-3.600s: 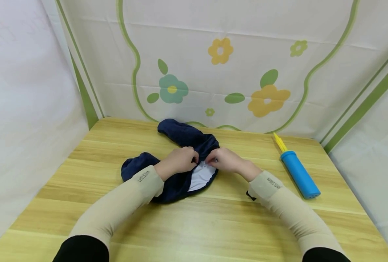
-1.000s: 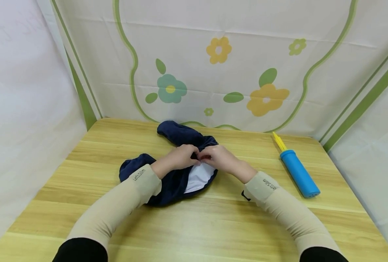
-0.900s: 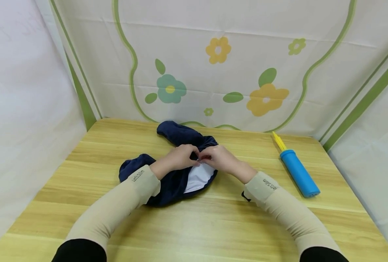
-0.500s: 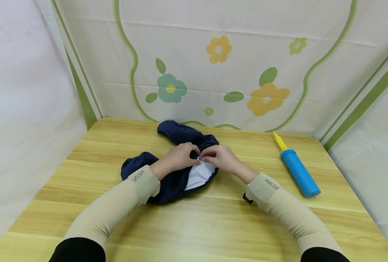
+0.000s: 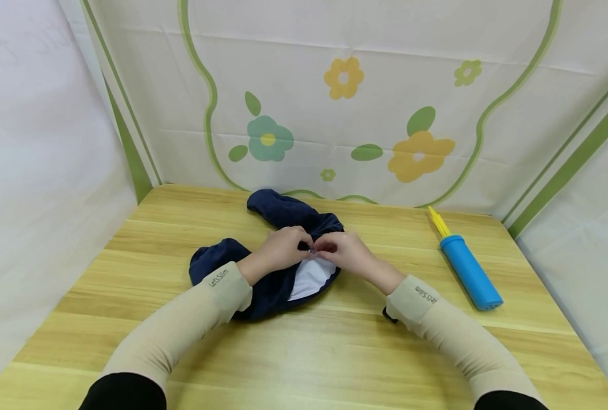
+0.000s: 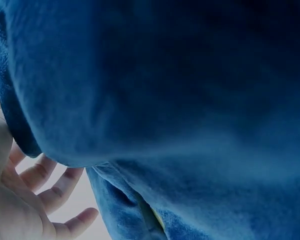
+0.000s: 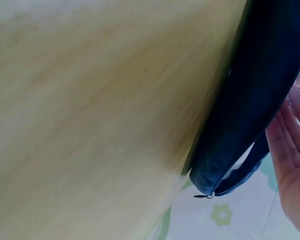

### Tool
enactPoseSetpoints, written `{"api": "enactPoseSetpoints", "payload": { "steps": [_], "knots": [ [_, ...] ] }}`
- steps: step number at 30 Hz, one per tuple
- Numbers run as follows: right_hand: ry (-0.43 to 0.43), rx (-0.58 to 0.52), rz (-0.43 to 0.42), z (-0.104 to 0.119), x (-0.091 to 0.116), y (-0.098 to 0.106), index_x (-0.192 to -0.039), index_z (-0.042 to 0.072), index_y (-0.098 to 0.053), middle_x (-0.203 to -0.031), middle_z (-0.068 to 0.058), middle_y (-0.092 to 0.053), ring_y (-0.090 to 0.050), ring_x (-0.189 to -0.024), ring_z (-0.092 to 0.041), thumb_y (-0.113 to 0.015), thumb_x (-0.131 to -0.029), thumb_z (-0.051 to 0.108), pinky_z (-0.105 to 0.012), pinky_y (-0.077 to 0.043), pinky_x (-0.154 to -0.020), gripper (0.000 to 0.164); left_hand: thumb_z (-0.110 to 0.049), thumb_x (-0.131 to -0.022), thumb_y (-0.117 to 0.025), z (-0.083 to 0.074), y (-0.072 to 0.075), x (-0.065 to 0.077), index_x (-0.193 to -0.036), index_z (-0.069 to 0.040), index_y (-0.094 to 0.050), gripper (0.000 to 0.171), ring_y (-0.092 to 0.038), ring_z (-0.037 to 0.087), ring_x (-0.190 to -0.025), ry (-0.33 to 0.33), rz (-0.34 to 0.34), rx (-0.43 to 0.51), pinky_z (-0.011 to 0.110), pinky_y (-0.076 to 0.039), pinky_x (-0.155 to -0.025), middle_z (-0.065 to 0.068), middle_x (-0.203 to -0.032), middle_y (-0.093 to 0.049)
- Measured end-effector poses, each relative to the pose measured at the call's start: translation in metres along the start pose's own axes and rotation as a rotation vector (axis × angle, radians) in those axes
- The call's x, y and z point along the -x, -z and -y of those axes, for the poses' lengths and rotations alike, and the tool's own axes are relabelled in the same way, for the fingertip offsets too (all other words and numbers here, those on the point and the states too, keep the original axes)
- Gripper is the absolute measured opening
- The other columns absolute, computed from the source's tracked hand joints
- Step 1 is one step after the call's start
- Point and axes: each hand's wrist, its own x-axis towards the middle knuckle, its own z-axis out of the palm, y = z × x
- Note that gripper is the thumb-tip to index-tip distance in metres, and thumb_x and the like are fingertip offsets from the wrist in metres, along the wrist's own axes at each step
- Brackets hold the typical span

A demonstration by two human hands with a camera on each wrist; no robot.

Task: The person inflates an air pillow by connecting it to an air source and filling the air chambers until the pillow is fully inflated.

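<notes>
A navy plush U-shaped neck pillow (image 5: 268,299) lies on the table, its cover parted along one edge over a white inner layer (image 5: 309,279). My left hand (image 5: 282,247) reaches across it, thumb and fingertip pinching a small translucent valve (image 5: 312,250) at the top of the white layer. From the other side my right hand (image 5: 352,253) pinches at the same spot, so the fingertips meet and mostly hide the valve. Dark cloth fills much of the left wrist view, with curved fingers (image 6: 60,192) at its edge. A zipper pull (image 7: 205,196) hangs from the cover in the right wrist view.
A blue hand pump (image 5: 470,273) with a yellow nozzle (image 5: 439,222) lies to the right on the wooden table (image 5: 304,359). Behind the table hangs a white curtain (image 5: 293,34) with printed flowers; white cloth also borders both sides.
Since the oldest frame, my right hand has shifted left until its fingertips meet the left ones. Half a second ago the small grey valve showed between them; now it is mostly covered.
</notes>
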Motion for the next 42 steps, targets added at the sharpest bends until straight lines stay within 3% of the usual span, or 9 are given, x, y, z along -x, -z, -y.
{"api": "enactPoseSetpoints", "payload": {
  "steps": [7,18,23,31,38,42],
  "knots": [
    [0.023,0.041,-0.040,0.004,0.000,-0.001,-0.101,0.004,-0.078,-0.095,-0.007,-0.077,-0.074,-0.084,-0.019,-0.078,-0.089,0.001,-0.028,-0.059,-0.073,0.012,-0.024,-0.095,-0.076,-0.001,-0.002,0.001,-0.110,-0.019,-0.079,0.016,-0.065,0.026,-0.103,0.020,-0.023,0.003,0.062,-0.044,-0.092,0.001,-0.118,-0.069],
    [-0.080,-0.006,-0.050,0.008,0.000,0.001,-0.100,0.003,-0.078,-0.093,-0.006,-0.077,-0.074,-0.081,-0.017,-0.076,-0.092,0.003,-0.027,-0.058,-0.070,0.008,-0.036,-0.092,-0.079,-0.003,-0.003,-0.001,-0.109,-0.019,-0.079,0.024,-0.064,0.022,-0.097,0.053,-0.034,0.006,0.056,-0.045,-0.084,-0.001,-0.111,-0.069],
    [-0.116,0.000,-0.052,0.007,0.000,0.000,-0.098,0.004,-0.076,-0.090,-0.005,-0.077,-0.074,-0.079,-0.016,-0.077,-0.092,0.006,-0.028,-0.058,-0.069,0.006,-0.033,-0.090,-0.082,-0.004,-0.004,0.000,-0.103,-0.019,-0.081,0.019,-0.065,0.022,-0.102,0.042,-0.061,0.009,0.055,-0.047,-0.085,-0.001,-0.114,-0.070],
    [0.001,0.168,-0.072,0.007,0.001,-0.002,-0.094,0.004,-0.077,-0.085,-0.006,-0.076,-0.073,-0.073,-0.016,-0.080,-0.090,0.007,-0.025,-0.057,-0.064,0.006,-0.029,-0.091,-0.081,-0.004,-0.007,0.000,-0.101,-0.019,-0.081,0.014,-0.065,0.023,-0.103,0.027,-0.078,-0.001,0.055,-0.047,-0.087,-0.001,-0.112,-0.070],
    [0.031,0.213,-0.076,0.010,0.000,-0.001,-0.093,0.002,-0.078,-0.084,-0.006,-0.076,-0.071,-0.071,-0.015,-0.079,-0.090,0.007,-0.025,-0.056,-0.063,0.006,-0.027,-0.091,-0.081,-0.003,-0.007,-0.001,-0.099,-0.019,-0.081,0.011,-0.064,0.022,-0.098,0.011,-0.099,-0.022,0.051,-0.050,-0.081,-0.002,-0.108,-0.070],
    [0.075,0.305,-0.069,0.012,0.000,-0.001,-0.092,0.002,-0.079,-0.084,-0.006,-0.076,-0.070,-0.070,-0.015,-0.078,-0.090,0.007,-0.027,-0.056,-0.063,0.006,-0.027,-0.091,-0.082,-0.003,-0.007,-0.001,-0.097,-0.019,-0.081,0.010,-0.064,0.021,-0.097,0.007,-0.105,-0.031,0.051,-0.050,-0.081,-0.003,-0.106,-0.070]
  ]
}}
